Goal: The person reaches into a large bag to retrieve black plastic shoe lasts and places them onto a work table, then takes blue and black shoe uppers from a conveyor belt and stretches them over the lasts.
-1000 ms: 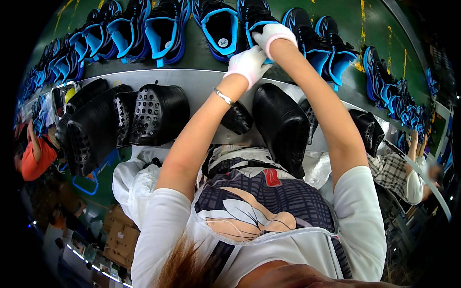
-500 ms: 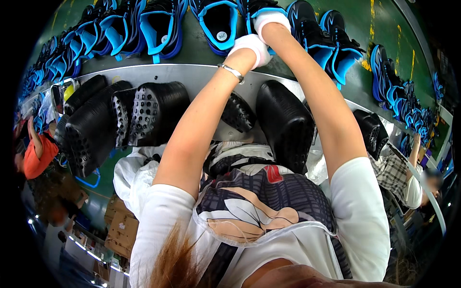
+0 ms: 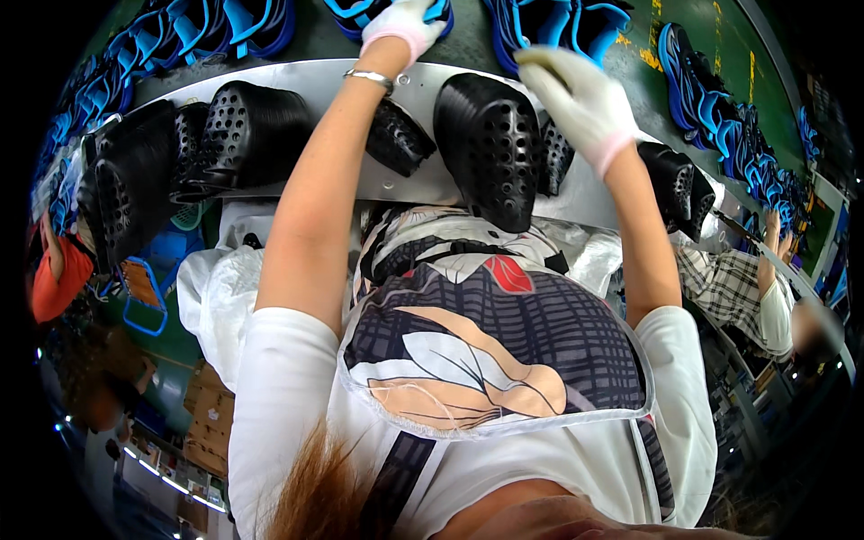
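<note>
My left hand, in a white knitted glove, is closed at the collar of a black-and-blue sports shoe at the top edge of the picture. Part of that shoe and some fingertips are cut off or covered. My right hand, gloved too and a little blurred, hangs above the metal ledge with thumb and fingers apart and nothing in them. Below it stands a large black boot-shaped form with round holes. A pair of black-and-blue shoes lies just beyond the right hand.
More black perforated forms line the grey metal ledge. Rows of shoes run left and right on the green surface. A blue folding chair and cardboard boxes are at left; people work on both sides.
My right hand has left the shoe beside my left hand and come back over the ledge, opened. My left hand stays at the shoes. The whole view has shifted.
</note>
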Available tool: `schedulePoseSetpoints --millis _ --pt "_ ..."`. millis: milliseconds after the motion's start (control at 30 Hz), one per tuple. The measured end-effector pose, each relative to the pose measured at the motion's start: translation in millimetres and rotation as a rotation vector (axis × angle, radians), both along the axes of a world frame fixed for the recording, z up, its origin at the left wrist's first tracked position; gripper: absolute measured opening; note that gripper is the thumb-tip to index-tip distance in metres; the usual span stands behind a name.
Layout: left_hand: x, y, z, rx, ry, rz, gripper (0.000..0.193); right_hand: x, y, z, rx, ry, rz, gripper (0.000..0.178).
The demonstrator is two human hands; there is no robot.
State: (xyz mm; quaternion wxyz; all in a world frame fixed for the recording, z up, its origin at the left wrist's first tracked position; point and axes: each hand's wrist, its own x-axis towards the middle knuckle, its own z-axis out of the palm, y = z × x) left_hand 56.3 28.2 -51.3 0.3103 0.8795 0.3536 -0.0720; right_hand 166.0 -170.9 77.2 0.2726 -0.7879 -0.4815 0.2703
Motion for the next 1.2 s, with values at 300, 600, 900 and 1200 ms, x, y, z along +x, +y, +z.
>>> schedulePoseSetpoints --millis 300,600,900,1200 --pt "-80.9 -63.4 20.2 0.065 -0.515 0.309 0.042 -42.9 -99.5 21.2 0.022 -0.147 0.252 0.057" --pt "-102.3 -111.3 48.6 -0.038 -0.431 0.353 0.035 -49.2 -97.4 14.0 0.041 -0.293 0.420 0.065" --pt "-103.0 -125.3 76.0 -0.068 -0.421 0.320 0.037 -45.1 -90.3 17.6 0.121 -0.264 0.388 0.059" --pt "-95.1 -136.3 147.1 -1.624 -0.974 0.427 0.066 -45.8 -87.8 60.6 0.333 0.169 0.377 0.065"
